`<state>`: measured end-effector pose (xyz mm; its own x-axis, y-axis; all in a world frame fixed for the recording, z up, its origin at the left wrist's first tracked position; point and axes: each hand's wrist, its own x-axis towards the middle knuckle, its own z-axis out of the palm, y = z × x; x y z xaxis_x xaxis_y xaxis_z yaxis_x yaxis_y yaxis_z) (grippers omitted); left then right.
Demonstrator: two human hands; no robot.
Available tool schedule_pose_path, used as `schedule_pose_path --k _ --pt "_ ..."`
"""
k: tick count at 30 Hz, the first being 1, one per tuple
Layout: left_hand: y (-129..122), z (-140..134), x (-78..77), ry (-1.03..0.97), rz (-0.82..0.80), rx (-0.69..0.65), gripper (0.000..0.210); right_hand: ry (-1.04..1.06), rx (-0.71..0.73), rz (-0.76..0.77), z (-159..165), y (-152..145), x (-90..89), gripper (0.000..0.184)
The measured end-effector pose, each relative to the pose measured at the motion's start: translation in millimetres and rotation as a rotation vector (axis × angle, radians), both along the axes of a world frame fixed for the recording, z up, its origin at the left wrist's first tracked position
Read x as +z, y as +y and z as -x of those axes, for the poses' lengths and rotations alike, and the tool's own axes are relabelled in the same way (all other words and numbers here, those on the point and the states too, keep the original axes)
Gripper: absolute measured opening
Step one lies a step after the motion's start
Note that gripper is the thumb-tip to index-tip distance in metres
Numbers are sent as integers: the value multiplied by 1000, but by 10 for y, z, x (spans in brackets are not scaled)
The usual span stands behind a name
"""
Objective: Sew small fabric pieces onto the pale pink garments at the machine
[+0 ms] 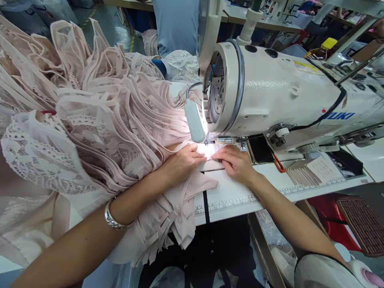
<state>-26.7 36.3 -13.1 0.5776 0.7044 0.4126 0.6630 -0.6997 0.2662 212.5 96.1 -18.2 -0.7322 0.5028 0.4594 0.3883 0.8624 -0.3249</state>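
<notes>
The left hand (181, 165) and right hand (235, 162) lay slightly apart, fingertips on pale fabric (209, 152) at the sewing machine (270, 88); any pinch was unclear. Feeding well likely called for flat, even guidance, fingertips clear, the garment pile (129, 120) not dragging.

I see pale pink garments (144, 108) at left, white lace (45, 154) with floral openwork. Upper right: cream-white sewing machine (270, 88), blue lettering (340, 116). Centre, I see grey-green lamp (194, 122).
</notes>
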Motion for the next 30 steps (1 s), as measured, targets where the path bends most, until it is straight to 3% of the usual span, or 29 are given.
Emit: schedule_pose_path --k 7,12,17,24,28,30 --pt "-42 -30 -21 -36 -15 93 26 -101 120 -73 2 3 80 34" --pt "-87 -47 -15 20 33 107 54 -155 103 -49 -11 3 56 38" --pt "-70 -42 -17 23 57 121 61 -218 81 -46 -28 -3 43 42" --pt "-47 -30 -45 -12 67 104 45 -247 99 -25 -44 8 53 43" --pt "-22 -22 -90 44 92 158 23 -273 43 -5 -3 -11 66 48" --pt "-12 -29 -91 75 127 186 24 -297 7 -5 27 -27 80 47"
